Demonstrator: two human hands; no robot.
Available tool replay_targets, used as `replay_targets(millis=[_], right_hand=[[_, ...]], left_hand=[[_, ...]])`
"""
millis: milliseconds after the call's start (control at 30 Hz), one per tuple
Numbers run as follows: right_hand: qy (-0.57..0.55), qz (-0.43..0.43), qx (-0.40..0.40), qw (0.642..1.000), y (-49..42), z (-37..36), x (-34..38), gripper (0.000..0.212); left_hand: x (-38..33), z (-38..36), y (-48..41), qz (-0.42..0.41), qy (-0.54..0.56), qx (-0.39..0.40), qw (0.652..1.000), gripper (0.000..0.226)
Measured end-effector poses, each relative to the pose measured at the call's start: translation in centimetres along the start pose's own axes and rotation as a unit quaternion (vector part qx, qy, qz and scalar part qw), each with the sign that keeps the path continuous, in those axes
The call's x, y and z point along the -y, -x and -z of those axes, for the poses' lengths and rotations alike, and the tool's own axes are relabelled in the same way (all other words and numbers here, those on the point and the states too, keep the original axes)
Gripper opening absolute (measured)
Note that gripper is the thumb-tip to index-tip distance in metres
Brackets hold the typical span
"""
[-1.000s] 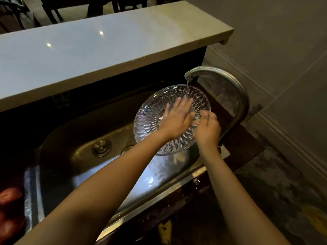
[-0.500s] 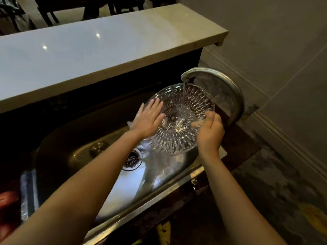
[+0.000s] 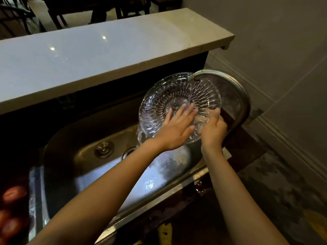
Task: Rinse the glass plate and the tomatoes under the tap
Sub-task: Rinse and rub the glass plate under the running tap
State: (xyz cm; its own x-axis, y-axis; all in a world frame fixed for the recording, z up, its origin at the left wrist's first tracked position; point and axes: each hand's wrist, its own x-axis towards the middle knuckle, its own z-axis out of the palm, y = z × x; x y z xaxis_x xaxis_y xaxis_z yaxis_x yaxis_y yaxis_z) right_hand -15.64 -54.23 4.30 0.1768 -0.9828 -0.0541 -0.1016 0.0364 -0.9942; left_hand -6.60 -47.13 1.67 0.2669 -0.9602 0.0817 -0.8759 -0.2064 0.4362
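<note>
Glass plate (image 3: 169, 96) stays pinched by right hand (image 3: 214, 129); left hand (image 3: 174, 130), fingers spread, returned inside.

The cut-glass plate (image 3: 169, 96) tilts under the tap's (image 3: 219, 76) stream — fingers (image 3: 184, 112) spread across its face; tomatoes (image 3: 13, 194), probably blurred, lie far left of them.

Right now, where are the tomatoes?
The tomatoes sit at the far left edge of the head view, on the dark counter left of the sink, away from both hands.

Both bare forearms reach forward — left hand (image 3: 177, 128) flat, fingers spread; right hand (image 3: 213, 129) curled in a pinching grip
</note>
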Motion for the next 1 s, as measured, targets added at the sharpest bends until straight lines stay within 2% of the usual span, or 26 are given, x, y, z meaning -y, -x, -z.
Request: replay_targets(millis=[133, 267, 433, 533, 633, 700, 733, 767, 800, 867, 900, 933, 967, 1000], right_hand=[[-0.021, -0.019, -0.005, 1.0, -0.7, 0.0, 0.4, 0.046], [-0.016, -0.034, 0.046, 0.998, 0.3, -0.7, -0.2, 0.047], [-0.034, -0.072, 0.083, 0.993, 0.5, -1.7, -0.6, 0.048], [-0.062, -0.076, 0.081, 0.992, -0.2, -1.2, -0.7, 0.048], [-0.08, -0.085, 0.1, 0.988, -1.3, -0.7, -0.4, 0.049], [-0.071, -0.081, 0.114, 0.988, -2.1, -0.8, 0.0, 0.048], [-0.073, -0.077, 0.125, 0.986, -2.4, -0.8, 0.1, 0.047], [-0.076, -0.073, 0.141, 0.984, -2.7, -0.9, 0.3, 0.046], [-0.078, -0.071, 0.158, 0.982, -2.9, -1.1, 0.3, 0.046], [-0.074, -0.077, 0.189, 0.976, -3.2, -1.7, 0.1, 0.046], [-0.062, -0.088, 0.201, 0.974, -3.4, -2.1, 0.0, 0.046], [-0.045, -0.099, 0.208, 0.972, -3.6, -2.6, -0.3, 0.047], [-0.026, -0.109, 0.211, 0.971, -3.8, -3.0, -0.4, 0.048], [-0.007, -0.112, 0.214, 0.97, -3.9, -3.3, -0.6, 0.046]], left_hand=[[0.1, 0.5, -1.3, -0.022, -0.022, -0.006, 0.999, 0.055], [0.6, 1.7, -3.7, -0.003, -0.065, -0.059, 0.996, 0.057], [2.6, 3.9, -5.0, 0.003, -0.116, -0.078, 0.99, 0.058], [5.3, 5.8, -4.2, 0.135, -0.118, -0.147, 0.973, 0.058], [7.5, 7.7, -1.6, 0.277, -0.11, -0.197, 0.934, 0.06], [8.3, 8.3, 0.4, 0.318, -0.04, -0.183, 0.929, 0.061], [8.8, 8.5, 1.4, 0.334, 0.036, -0.173, 0.926, 0.058], [9.1, 8.8, 2.2, 0.346, 0.142, -0.168, 0.912, 0.053], [9.3, 9.1, 3.1, 0.352, 0.269, -0.171, 0.88, 0.046], [9.4, 9.4, 4.5, 0.35, 0.513, -0.17, 0.765, 0.03], [9.3, 9.5, 5.1, 0.343, 0.6, -0.163, 0.704, 0.028], [9.3, 9.5, 5.6, 0.336, 0.655, -0.157, 0.658, 0.029], [9.2, 9.4, 5.9, 0.332, 0.68, -0.157, 0.634, 0.03], [9.1, 9.3, 6.2, 0.333, 0.687, -0.165, 0.624, 0.031]])
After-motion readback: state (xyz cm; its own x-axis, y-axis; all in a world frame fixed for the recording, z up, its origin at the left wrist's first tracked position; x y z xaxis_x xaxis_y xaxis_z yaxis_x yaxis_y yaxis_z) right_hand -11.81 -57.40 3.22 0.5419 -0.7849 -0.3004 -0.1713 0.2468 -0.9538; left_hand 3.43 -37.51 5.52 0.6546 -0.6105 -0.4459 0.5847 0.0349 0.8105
